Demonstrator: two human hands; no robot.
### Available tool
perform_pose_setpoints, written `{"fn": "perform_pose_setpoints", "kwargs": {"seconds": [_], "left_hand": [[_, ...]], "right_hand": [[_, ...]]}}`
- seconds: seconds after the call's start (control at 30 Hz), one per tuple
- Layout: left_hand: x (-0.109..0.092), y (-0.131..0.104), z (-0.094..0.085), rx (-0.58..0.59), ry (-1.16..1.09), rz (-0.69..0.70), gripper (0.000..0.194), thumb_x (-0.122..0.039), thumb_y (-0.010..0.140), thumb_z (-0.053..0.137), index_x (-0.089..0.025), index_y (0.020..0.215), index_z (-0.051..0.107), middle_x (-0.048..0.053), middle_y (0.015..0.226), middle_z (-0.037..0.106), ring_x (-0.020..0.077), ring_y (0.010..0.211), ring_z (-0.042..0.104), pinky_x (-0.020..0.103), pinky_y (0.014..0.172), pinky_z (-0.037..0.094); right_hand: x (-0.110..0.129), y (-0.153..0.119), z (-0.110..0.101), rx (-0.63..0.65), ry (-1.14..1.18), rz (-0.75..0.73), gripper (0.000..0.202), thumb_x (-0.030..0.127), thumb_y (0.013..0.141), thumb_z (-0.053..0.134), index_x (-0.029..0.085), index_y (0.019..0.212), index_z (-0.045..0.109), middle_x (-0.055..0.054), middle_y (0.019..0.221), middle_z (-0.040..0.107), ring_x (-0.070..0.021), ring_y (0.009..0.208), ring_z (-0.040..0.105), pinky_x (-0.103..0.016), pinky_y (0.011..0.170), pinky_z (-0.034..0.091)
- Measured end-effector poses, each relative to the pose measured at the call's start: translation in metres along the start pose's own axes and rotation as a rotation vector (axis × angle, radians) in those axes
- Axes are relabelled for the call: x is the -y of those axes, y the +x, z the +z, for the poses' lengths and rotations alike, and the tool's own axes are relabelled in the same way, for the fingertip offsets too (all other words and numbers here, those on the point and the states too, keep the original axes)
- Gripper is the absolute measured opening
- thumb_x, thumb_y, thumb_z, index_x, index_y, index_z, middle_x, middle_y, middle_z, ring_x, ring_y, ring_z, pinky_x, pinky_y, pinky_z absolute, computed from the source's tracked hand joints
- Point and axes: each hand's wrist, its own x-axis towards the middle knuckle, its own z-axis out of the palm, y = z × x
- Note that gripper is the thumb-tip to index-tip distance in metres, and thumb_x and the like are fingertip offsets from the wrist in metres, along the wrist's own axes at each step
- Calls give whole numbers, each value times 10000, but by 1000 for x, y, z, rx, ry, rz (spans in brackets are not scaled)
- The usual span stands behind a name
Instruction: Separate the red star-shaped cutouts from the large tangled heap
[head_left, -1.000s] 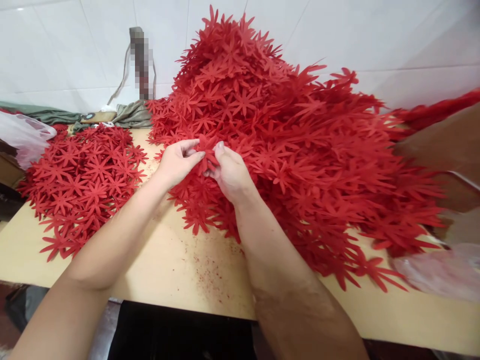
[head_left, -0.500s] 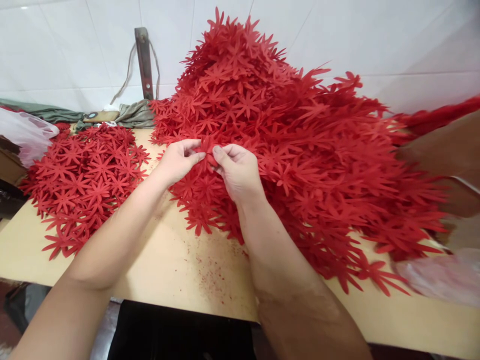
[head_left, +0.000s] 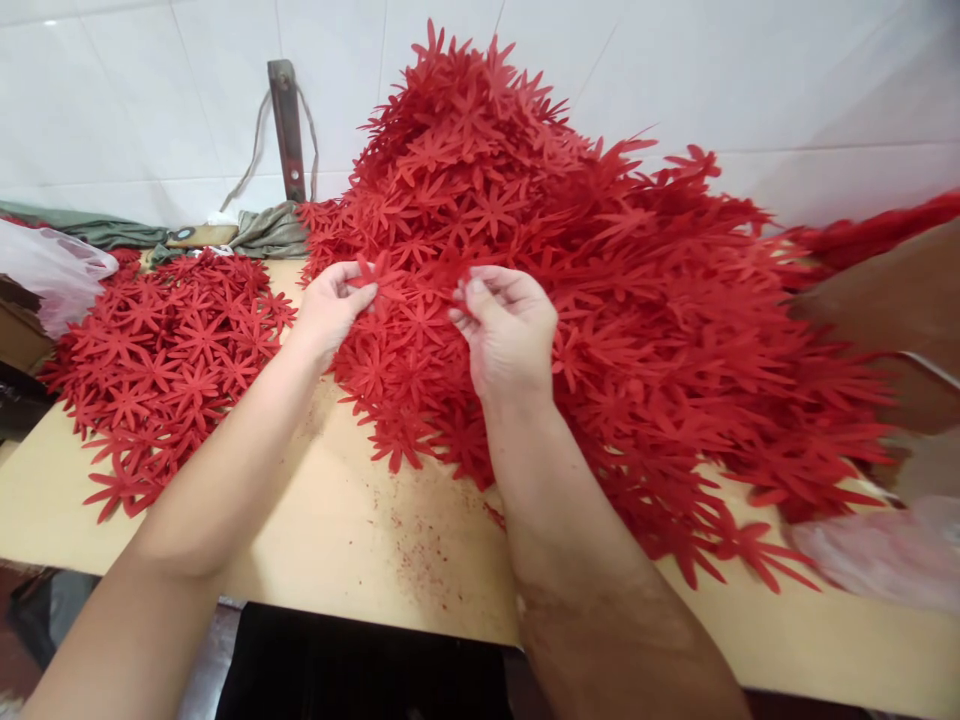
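Between thumb and fingers, my left hand (head_left: pixel 334 305) pinches a red flower-shaped piece (head_left: pixel 381 280). To its right, my right hand (head_left: pixel 510 325) is closed on another red flower piece (head_left: pixel 448 277), whose outline blends with those behind it. The two hands are apart, both over the front of a tall heap of red flower pieces (head_left: pixel 465 130). A lower pile of separate red flower pieces (head_left: pixel 195 340) lies left of my left forearm.
The pale tabletop (head_left: pixel 337 500) has red crumbs near its middle. Behind stand a dark metal bracket (head_left: pixel 286 130) and a grey-green cloth (head_left: pixel 270 230). A plastic bag (head_left: pixel 56 265) is at the left, brown cardboard (head_left: pixel 892 310) at the right.
My hands have moved apart, the left to the left and the right to the right. Each now has a separate red piece in its fingers.
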Motion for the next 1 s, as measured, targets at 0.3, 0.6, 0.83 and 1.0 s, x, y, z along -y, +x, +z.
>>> {"fn": "perform_pose_setpoints", "kwargs": {"seconds": [0.3,0.6,0.83,1.0], "left_hand": [[6,-10,19,141,238,55,272,-62,817,553,-158,578,467,-60,525,427,64,513,349,224,563,292],[12,-7,18,121,510,143,361,-148,872,510,-182,536,382,-49,524,383,93,545,335,259,580,242],[13,-9,17,176,468,141,366,-214,887,496,-187,546,366,-51,539,364,94,558,326,255,585,264],[22,-8,18,229,363,100,119,-74,792,553,-158,728,497,-42,647,528,80,622,471,221,654,379]], "right_hand": [[10,-18,26,138,-35,7,395,566,682,698,218,858,640,-32,903,670,-149,852,630,-308,798,533],[8,-21,26,307,64,142,367,493,592,789,206,743,615,10,768,646,-116,733,597,-276,760,519],[4,-19,27,230,81,174,302,411,575,794,196,700,622,20,700,651,-114,688,593,-290,744,517],[5,-18,25,149,15,156,171,292,632,740,196,731,640,30,651,640,-112,600,579,-293,666,515]]}}
